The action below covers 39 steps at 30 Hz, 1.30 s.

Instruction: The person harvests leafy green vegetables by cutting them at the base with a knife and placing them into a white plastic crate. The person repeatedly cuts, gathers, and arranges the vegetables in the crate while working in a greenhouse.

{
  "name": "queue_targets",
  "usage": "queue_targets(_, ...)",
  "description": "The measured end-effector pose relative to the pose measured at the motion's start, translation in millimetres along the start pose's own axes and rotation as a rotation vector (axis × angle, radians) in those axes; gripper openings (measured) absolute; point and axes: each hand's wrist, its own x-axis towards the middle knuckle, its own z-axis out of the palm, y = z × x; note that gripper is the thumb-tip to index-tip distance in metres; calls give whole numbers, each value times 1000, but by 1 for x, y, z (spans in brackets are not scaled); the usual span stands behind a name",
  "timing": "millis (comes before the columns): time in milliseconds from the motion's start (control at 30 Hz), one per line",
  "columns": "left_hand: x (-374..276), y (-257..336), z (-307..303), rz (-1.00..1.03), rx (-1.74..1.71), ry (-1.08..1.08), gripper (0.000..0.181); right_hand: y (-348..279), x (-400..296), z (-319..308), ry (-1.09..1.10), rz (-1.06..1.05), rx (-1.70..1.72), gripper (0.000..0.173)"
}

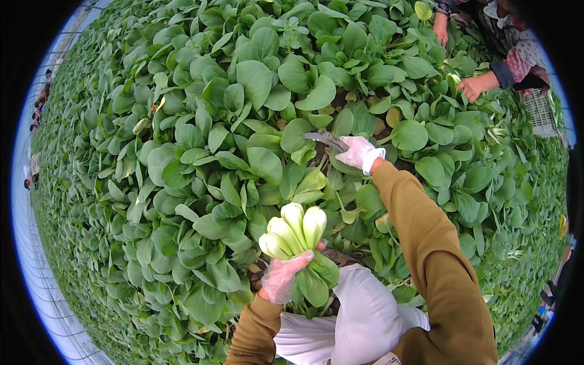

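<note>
Several cut heads of bok choy (292,230) are bunched in my left hand (288,273), which wears a clear plastic glove. Their pale stem bases point up and away from me, while the green leaves hang below toward my knees. My right hand (356,151), also in a thin plastic glove, grips a sickle (325,138) with a curved metal blade. The blade points left, low among the leaves of standing bok choy (264,164). Its handle is mostly hidden inside my fist.
At the upper right a co-worker's hands (477,86) reach into the plants, with a pale plastic crate (539,112) beside them. Dense bok choy (137,255) surrounds me. Other people (40,102) are at the far left, near the greenhouse wall (41,273).
</note>
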Motion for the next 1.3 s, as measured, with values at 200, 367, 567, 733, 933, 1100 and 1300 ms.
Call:
queue_targets(200,5,23,2,42,247,86,47,8,-9,-14,297,127,739,46)
queue_targets(367,71,87,37,528,1021,-168,46,-4,42,-25,538,95,345,28)
queue_targets(567,190,139,99,616,1906,-188,41,-12,67,2,588,47,56,23)
queue_targets(733,238,173,86,253,2089,-93,48,0,69,3,441,-88,26,25)
queue_targets(933,237,161,32,219,2323,153,37,4,72,-20,352,251,395,33)
queue_targets(1100,239,149,16,377,2277,207,31,-15,90,-10,179,268,112,38)
queue_targets(1300,238,146,14,360,2185,254,31,-20,106,4,81,435,724,29)
